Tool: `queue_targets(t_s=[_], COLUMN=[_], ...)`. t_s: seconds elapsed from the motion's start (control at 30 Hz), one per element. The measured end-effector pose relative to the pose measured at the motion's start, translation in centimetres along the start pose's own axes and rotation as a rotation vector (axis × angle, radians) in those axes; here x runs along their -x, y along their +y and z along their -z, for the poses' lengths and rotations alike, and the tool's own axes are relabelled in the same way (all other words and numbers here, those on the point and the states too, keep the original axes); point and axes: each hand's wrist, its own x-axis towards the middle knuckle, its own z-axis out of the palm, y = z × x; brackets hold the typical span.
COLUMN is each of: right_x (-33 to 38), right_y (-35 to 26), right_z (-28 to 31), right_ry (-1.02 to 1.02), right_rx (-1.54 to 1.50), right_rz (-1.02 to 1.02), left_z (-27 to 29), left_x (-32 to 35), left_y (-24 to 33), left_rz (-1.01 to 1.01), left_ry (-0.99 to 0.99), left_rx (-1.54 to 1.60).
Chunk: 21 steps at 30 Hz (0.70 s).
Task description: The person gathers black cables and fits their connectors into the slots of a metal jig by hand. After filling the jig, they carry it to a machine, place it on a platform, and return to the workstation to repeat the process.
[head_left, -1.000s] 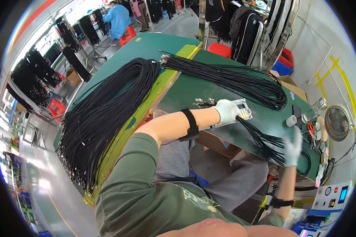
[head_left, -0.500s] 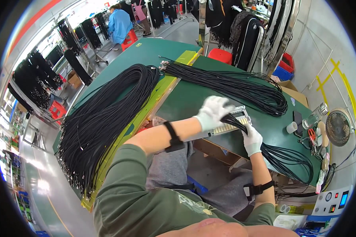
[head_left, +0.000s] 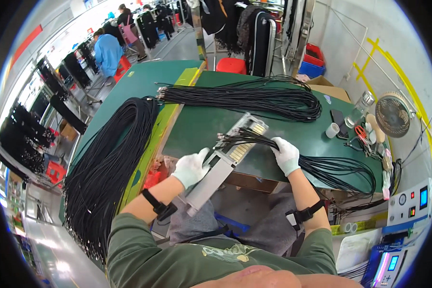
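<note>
My right hand (head_left: 286, 156), in a white glove, is closed around a bundle of black cables (head_left: 317, 165). The cables' left ends, with small connectors, lie across a long grey metal test fixture (head_left: 215, 178) that has a row of pale yellowish slots (head_left: 240, 152). My left hand (head_left: 191, 169), gloved too, grips the fixture's left side, its thumb pointing up. Some of its fingers are hidden against the fixture. Slanting from the table, the fixture's near end reaches over my lap. The bundle's other end loops on the table to the right.
A large heap of black cables (head_left: 115, 158) covers the table's left part; another bundle (head_left: 245, 100) lies along the back. At right are a white cup (head_left: 332, 130), a glass bottle (head_left: 359, 110), red-handled scissors (head_left: 361, 133) and a fan (head_left: 392, 114). A control box (head_left: 410, 204) stands lower right.
My left hand has moved from above the cables to the fixture's left side. The fixture now slants more steeply toward me. My right hand keeps the bundle. The head view has shifted.
</note>
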Motion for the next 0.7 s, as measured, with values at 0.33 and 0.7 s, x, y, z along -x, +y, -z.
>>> queue_targets(t_s=[0.33,0.7], right_x=[0.2,-0.3], right_y=[-1.2,-0.1], right_z=[0.2,-0.3], right_ry=[-0.115,-0.161], right_rx=[-0.007,0.015], right_rz=[0.134,0.109], left_z=[2.6,2.8], left_x=[-0.9,-7.8], left_y=[2.8,7.1], left_rz=[-0.074,-0.372], left_ry=[0.339,0.500], left_rx=[0.015,-0.051])
